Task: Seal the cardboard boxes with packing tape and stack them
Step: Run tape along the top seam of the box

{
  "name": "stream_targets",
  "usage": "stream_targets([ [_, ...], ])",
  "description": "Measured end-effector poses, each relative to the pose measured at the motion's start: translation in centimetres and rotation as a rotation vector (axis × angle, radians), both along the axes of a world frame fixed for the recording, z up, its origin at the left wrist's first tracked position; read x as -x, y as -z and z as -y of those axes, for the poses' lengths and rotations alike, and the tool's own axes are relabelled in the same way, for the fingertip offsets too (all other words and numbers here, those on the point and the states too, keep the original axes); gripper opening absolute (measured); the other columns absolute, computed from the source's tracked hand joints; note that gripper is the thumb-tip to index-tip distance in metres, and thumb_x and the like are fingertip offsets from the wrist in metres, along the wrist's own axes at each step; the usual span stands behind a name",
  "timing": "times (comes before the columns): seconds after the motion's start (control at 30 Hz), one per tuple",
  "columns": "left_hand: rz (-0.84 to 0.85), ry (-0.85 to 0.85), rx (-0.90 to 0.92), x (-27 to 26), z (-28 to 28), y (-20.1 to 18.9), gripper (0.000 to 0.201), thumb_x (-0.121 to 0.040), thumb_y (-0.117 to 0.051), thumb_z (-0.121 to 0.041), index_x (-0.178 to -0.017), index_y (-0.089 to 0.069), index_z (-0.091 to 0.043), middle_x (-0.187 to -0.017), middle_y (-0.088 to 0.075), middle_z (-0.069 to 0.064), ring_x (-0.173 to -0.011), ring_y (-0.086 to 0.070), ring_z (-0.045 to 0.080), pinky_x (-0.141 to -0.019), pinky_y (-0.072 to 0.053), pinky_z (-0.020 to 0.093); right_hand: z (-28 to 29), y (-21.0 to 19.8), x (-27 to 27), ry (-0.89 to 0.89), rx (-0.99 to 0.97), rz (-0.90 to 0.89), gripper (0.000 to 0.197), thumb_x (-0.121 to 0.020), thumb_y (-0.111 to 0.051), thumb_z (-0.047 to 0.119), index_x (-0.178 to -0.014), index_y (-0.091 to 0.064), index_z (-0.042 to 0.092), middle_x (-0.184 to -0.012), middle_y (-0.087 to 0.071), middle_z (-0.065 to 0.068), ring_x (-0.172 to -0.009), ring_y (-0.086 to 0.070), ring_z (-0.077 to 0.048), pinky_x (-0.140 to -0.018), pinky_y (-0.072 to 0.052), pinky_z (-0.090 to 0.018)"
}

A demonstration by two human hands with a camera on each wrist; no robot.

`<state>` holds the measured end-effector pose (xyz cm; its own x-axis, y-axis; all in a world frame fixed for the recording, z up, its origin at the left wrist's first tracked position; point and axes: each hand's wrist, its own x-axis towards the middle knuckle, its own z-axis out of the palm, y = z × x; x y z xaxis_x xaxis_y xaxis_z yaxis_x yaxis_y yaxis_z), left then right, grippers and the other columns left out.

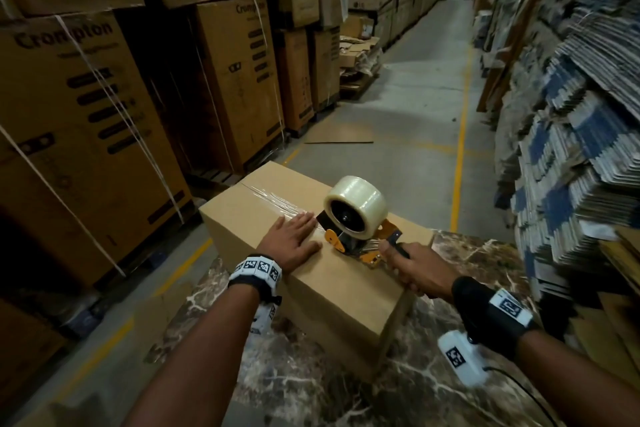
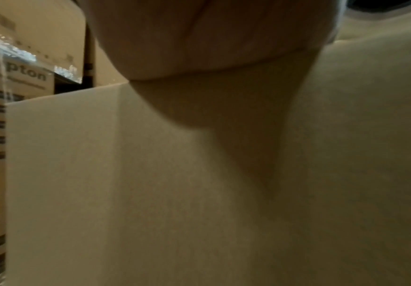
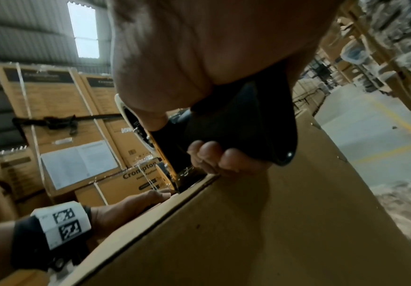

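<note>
While the right hand [image 1: 412, 267] is wrapped round the black handle of the tape gun [image 1: 360, 236] and the left hand [image 1: 292, 236] lies flat, fingers straight, on the box [image 1: 332, 291] just beside the gun's nose, the likeliest trouble is the left fingertips [image 1: 308, 218] sitting so close to the cutter end. If the gun jerks sideways they could be nicked or stuck under the tape [image 1: 273, 199]. The box stands on the marble top [image 1: 460, 253], its far end past the top's far edge, so a hard pull toward the near edge, or a lighter press from the left hand, could slide or tip it. Tape already on the far part of the seam looks wrinkled; uneven pressure would carry more creases along and leave the flaps poorly held. In the right wrist view a dark gap shows under the near flap edge, so the seam there seems unsealed and may lift if the gun stops short
</note>
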<state>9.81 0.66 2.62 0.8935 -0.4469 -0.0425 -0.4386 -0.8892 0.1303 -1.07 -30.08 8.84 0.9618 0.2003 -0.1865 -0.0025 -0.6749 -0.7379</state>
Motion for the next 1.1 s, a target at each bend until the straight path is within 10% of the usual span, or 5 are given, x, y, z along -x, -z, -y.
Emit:
stream_targets([
  [0.53,-0.047,-0.035,0.007,-0.7,-0.3,-0.8,0.071,-0.101,-0.029,-0.068,-0.163,-0.015,-0.035,-0.17,-0.006,-0.015,-0.156,-0.002,0.004,-0.128,0.002,0.044,6.6,-1.4,3.5,0.032,0.008,-0.103,0.075,-0.09,-0.036,0.081,-0.094,-0.056,0.008,-0.063,-0.05,0.001,-0.05,-0.043,-0.016,-0.044,-0.036,-0.024],
  [1.1,0.006,0.144,0.015,9.3,10.7,-0.3,0.133,-0.071,-0.031,-0.103,-0.164,0.006,-0.014,-0.17,0.012,0.004,-0.157,0.012,0.016,-0.129,0.003,0.042,9.1,-1.1,7.0,0.116,-0.125,-0.183,0.074,-0.085,-0.041,0.089,-0.086,-0.056,0.016,-0.063,-0.046,-0.002,-0.051,-0.036,-0.017,-0.047,-0.03,-0.029],
])
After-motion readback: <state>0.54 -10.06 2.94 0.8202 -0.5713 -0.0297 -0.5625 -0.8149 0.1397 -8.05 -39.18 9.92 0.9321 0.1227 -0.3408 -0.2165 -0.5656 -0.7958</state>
